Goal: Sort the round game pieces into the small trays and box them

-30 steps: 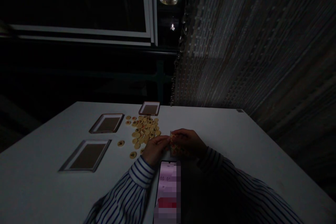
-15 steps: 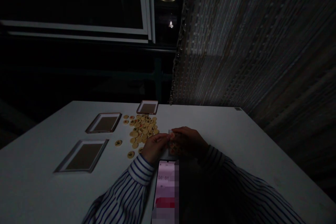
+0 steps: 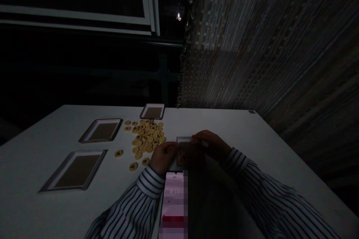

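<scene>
Between my hands, on the table in front of me, is a small shallow tray (image 3: 184, 139) with a pale rim. Dim reddish patterned shapes (image 3: 182, 158) show in its lower part, and the rest is in shadow. My left hand (image 3: 163, 157) is closed at the tray's left side, thumb and fingers on its edge. At the upper right corner, my right hand (image 3: 213, 145) is bent into a pinch; darkness hides whether it grips the rim or a small piece. Left of the tray lies a heap of round wooden Chinese chess pieces (image 3: 148, 138).
A phone (image 3: 172, 205) showing a timer lies close below the tray. Shallow trays stand at the back (image 3: 152, 111), the left (image 3: 101, 130) and the front left (image 3: 77, 170). Loose chess pieces (image 3: 119, 153) lie near the heap. A bead curtain (image 3: 238, 44) hangs behind the table.
My right hand has drawn away to the right, uncovering more of the small tray's upper part. My left hand stays at the tray's left side. The view has shifted slightly.
</scene>
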Available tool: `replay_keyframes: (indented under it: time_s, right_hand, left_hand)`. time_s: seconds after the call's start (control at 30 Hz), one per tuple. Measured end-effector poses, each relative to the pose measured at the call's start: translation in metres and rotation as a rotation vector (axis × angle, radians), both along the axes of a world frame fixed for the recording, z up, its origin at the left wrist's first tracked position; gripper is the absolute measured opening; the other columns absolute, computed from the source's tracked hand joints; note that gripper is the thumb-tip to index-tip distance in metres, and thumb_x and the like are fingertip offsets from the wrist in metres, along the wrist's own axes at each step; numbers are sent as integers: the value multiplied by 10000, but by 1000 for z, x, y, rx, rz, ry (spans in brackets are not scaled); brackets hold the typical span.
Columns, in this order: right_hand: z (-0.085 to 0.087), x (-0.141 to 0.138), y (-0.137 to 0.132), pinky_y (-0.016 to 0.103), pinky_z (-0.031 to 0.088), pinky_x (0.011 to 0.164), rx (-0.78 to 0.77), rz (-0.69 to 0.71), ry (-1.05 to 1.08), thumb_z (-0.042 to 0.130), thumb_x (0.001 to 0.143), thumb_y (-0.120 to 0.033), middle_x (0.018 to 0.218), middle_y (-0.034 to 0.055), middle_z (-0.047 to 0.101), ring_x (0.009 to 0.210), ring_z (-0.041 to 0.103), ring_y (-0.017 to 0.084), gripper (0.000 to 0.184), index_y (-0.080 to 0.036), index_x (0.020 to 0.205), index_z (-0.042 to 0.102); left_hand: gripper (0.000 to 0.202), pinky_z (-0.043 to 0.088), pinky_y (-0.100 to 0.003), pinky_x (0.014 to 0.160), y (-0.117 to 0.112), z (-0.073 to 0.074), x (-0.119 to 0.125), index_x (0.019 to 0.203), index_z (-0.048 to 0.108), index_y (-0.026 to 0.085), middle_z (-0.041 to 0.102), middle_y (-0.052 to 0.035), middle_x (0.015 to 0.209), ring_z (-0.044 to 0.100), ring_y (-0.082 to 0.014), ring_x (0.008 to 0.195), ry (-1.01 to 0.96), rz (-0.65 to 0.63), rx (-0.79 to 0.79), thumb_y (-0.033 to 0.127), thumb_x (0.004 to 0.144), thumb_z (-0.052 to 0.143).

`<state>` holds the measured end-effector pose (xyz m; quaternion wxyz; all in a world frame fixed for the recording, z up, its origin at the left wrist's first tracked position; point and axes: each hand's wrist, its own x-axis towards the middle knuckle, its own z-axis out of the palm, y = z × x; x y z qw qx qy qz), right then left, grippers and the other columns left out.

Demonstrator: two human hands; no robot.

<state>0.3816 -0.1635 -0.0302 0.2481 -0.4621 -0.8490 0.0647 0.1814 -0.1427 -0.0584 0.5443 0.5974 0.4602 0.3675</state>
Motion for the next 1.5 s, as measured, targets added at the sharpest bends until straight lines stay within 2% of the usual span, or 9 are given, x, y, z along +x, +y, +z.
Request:
replay_keyframes:
  time_s: [0.1,0.2,0.37,0.5,0.87,1.17,1.5]
  right_hand:
    - [-7,19,1,311,418,728,-29,-36,-45,477,781,-266,868,91,633,807,553,173,231,-158,950,592]
    - [-14,29,4,293,416,705,-82,-70,-138,495,766,-253,840,78,634,782,554,163,214,-159,924,604]
    - [-19,31,7,276,398,694,-181,-70,-272,535,726,-220,847,59,633,783,549,153,200,-188,906,615]
    - [-20,30,10,284,379,716,-183,-100,-329,544,722,-220,896,62,617,838,532,163,193,-194,898,617]
    - [-19,28,17,309,370,695,-247,-139,-498,548,717,-237,967,81,568,870,493,195,200,-216,894,639]
    - [-23,31,17,324,358,673,-230,-135,-513,558,714,-245,979,66,562,860,485,206,180,-231,876,636]
    - [-18,26,16,318,339,673,-251,-146,-551,566,714,-248,999,68,560,881,479,210,179,-229,877,638]
  left_hand:
    - [298,447,-305,719,4,-8,-5,832,656,119,676,-82,803,598,-199,774,165,30,124,348,672,552]
    - [305,440,-302,702,5,-14,-7,882,657,147,675,-70,810,593,-196,761,281,27,176,335,674,539]
    - [316,431,-292,678,2,-17,-6,924,650,169,675,-73,833,597,-188,739,388,21,233,342,704,504]
    - [337,431,-297,680,0,-16,-6,963,636,163,675,-85,847,605,-196,751,455,-2,223,342,718,490]
    - [347,431,-293,679,2,-21,-7,960,639,172,679,-76,835,607,-193,735,421,-12,192,360,704,501]
    - [355,433,-301,703,1,-19,-6,984,628,152,671,-93,876,606,-205,787,457,-33,223,346,722,486]
    - [341,437,-280,655,1,-20,-6,979,628,157,676,-80,827,609,-182,722,476,-36,249,337,728,485]
